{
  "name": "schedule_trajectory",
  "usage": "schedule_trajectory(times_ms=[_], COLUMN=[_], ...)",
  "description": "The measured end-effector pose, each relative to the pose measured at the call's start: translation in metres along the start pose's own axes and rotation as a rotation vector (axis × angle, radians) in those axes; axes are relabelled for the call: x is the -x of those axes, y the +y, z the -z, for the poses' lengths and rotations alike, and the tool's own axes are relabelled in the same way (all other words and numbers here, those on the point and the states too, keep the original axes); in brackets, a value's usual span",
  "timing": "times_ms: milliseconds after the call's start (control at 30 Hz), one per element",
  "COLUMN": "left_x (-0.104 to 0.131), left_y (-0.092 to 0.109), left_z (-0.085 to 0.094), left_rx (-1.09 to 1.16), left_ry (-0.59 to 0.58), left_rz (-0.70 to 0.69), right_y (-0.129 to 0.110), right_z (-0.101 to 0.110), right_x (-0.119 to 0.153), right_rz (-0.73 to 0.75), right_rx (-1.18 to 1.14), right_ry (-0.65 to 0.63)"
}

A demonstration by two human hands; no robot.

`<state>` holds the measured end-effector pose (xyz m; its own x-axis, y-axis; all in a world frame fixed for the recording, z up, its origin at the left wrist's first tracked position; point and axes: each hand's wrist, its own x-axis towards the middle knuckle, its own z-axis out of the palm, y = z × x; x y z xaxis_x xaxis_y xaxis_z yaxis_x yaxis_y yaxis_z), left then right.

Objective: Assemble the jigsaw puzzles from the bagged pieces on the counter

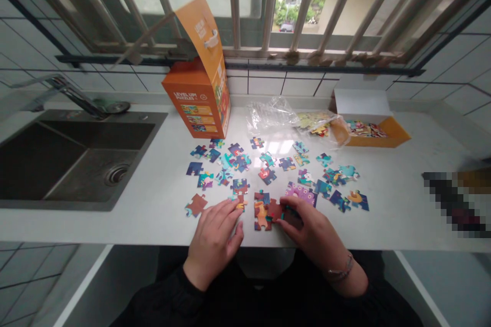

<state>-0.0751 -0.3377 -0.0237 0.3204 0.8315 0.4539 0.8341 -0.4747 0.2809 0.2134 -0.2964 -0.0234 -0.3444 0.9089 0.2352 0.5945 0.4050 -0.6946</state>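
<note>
My right hand [307, 222] pinches a brown puzzle piece [275, 210] between thumb and fingers, at the right side of a small joined group of pieces [262, 214] with an orange figure. My left hand [218, 230] rests on the counter with its fingers stretched out, the tips beside a piece with yellow and brown [241, 203]. To its left lies a brown piece [197, 205]. Many loose blue and teal pieces spread beyond both hands, and a pink-purple piece [301, 194] lies just past my right hand.
An orange puzzle box [195, 97] stands open at the back, left of a clear plastic bag [270, 114]. A yellow box [393, 135] holds more pieces at back right. The sink [134, 163] is at the left; a barred window is behind.
</note>
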Motion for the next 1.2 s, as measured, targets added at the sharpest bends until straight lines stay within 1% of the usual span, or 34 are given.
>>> schedule_trajectory(times_ms=[33,100,267,333,400,433,500,567,600,633,667,700,733,767,833,967,1033,1100,1200], left_x=[-0.001,-0.003,-0.003,-0.002,-0.003,-0.005,-0.01,-0.017,-0.021,-0.024,-0.026,-0.027,-0.028,-0.029,-0.031,-0.045,-0.058,-0.071,-0.084], left_y=[0.0,0.002,0.008,0.012,0.018,0.022,0.031,0.04,0.043,0.045,0.045,0.043,0.039,0.035,0.022,0.001,-0.006,-0.011,-0.016], left_z=[-0.001,-0.002,-0.003,0.0,0.004,0.006,0.008,0.008,0.008,0.007,0.007,0.006,0.006,0.007,0.009,0.013,0.012,0.009,0.002], left_rx=[-0.014,-0.043,-0.191,-0.163,0.015,0.159,0.524,0.888,1.035,1.141,1.201,1.219,1.202,1.156,0.982,0.578,0.474,0.416,0.343], left_ry=[-0.015,-0.009,0.066,0.095,0.081,0.043,-0.088,-0.223,-0.262,-0.274,-0.268,-0.255,-0.245,-0.244,-0.268,-0.29,-0.32,-0.36,-0.351], left_rz=[0.008,0.033,0.153,0.214,0.291,0.344,0.475,0.642,0.731,0.819,0.896,0.954,0.984,0.984,0.92,0.687,0.568,0.468,0.368], right_y=[0.0,-0.001,-0.011,-0.018,-0.026,-0.031,-0.042,-0.052,-0.056,-0.06,-0.062,-0.064,-0.064,-0.063,-0.058,-0.038,-0.029,-0.024,-0.022], right_z=[0.001,0.001,-0.001,-0.003,-0.007,-0.01,-0.016,-0.024,-0.028,-0.031,-0.034,-0.036,-0.036,-0.035,-0.031,-0.021,-0.021,-0.024,-0.029], right_x=[0.003,0.008,0.014,0.014,0.012,0.011,0.01,0.009,0.009,0.009,0.01,0.011,0.011,0.012,0.012,0.009,0.006,0.003,0.002], right_rz=[-0.015,-0.043,-0.126,-0.149,-0.158,-0.153,-0.118,-0.056,-0.018,0.023,0.064,0.103,0.136,0.159,0.176,0.156,0.151,0.149,0.155], right_rx=[0.008,0.02,-0.031,-0.06,-0.079,-0.084,-0.086,-0.082,-0.082,-0.087,-0.097,-0.107,-0.113,-0.111,-0.084,-0.001,0.035,0.065,0.098], right_ry=[0.013,0.045,0.151,0.191,0.225,0.245,0.285,0.32,0.329,0.329,0.318,0.297,0.267,0.238,0.203,0.218,0.223,0.215,0.196])
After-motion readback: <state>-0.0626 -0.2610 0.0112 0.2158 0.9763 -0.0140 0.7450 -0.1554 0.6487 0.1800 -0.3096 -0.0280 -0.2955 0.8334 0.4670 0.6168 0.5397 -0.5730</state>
